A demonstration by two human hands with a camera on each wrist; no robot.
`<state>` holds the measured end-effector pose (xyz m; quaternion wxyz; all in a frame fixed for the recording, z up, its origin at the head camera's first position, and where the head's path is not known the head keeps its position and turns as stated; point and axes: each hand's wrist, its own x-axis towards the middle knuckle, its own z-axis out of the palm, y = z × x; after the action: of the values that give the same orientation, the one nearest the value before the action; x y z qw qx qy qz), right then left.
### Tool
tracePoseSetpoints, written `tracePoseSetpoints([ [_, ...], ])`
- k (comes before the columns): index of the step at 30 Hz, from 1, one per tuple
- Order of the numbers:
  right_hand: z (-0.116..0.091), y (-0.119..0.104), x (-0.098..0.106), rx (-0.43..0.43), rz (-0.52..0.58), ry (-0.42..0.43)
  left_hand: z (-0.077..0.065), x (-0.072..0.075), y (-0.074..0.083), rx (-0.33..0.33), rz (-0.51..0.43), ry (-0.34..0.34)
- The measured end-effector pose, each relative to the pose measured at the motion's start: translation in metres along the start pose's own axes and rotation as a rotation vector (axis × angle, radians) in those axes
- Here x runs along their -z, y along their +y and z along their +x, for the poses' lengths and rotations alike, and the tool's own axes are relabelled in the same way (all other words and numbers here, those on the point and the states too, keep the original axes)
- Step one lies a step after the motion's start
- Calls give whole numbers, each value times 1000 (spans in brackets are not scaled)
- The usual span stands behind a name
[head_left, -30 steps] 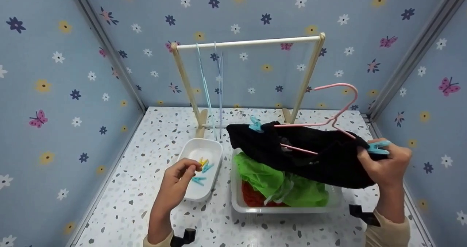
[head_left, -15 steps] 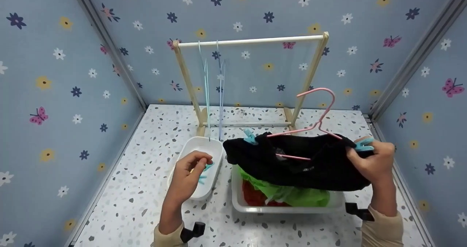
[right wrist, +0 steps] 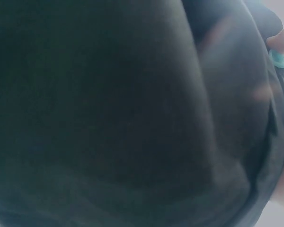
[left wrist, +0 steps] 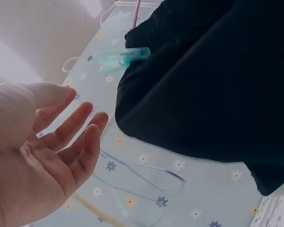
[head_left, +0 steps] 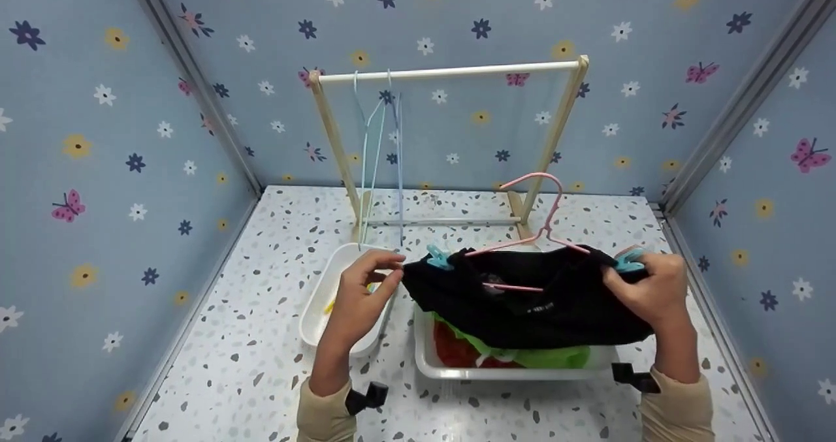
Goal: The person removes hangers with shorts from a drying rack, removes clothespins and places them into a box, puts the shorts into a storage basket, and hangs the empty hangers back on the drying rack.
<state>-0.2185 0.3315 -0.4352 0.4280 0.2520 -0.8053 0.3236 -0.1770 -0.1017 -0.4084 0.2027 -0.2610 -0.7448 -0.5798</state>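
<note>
A black garment (head_left: 522, 324) with a gathered edge hangs on a pink hanger (head_left: 550, 217) in the head view, its waist-like opening facing up. One blue clothespin (head_left: 439, 258) fixes its left side to the hanger; a second blue clothespin (head_left: 628, 260) sits at the right side. My right hand (head_left: 656, 288) pinches the garment's right edge beside that second clothespin. My left hand (head_left: 362, 295) is near the garment's left corner. In the left wrist view its relaxed fingers (left wrist: 83, 153) are apart from the cloth. Black cloth (right wrist: 109, 118) fills most of the right wrist view.
Below the garment stands a white tub (head_left: 509, 375) with green cloth (head_left: 555, 357) and red cloth (head_left: 460, 350). A small white tray (head_left: 310, 328) with clothespins is at left. Behind, a rack (head_left: 457, 72) bears a teal hanger (head_left: 364, 187) and a blue hanger (head_left: 400, 168).
The right hand has brought the garment and pink hanger left and lower. The left hand has moved from over the small tray up and right to the garment's left corner.
</note>
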Motion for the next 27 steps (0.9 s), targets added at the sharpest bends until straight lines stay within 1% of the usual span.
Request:
tracePoseSetpoints([
  [3,-2,1,-3,6,-32,-20,2,-5,-2,15,-7,-19],
  [9,-8,3,-8,9,-93,-52,5,-16,-10,26,-26,-64],
  [13,-13,5,-10,22,-119,-72,6,-21,-14,61,-18,-90],
  [16,-16,6,-11,36,-142,-77,7,-25,-20,94,-7,-117],
  [19,-18,7,-13,37,-162,-84,7,-30,-37,117,10,-142],
  [23,-22,7,-16,18,-178,-95,4,-35,-63,129,33,-163],
  [27,-24,6,-16,2,-184,-103,2,-35,-76,147,50,-170],
])
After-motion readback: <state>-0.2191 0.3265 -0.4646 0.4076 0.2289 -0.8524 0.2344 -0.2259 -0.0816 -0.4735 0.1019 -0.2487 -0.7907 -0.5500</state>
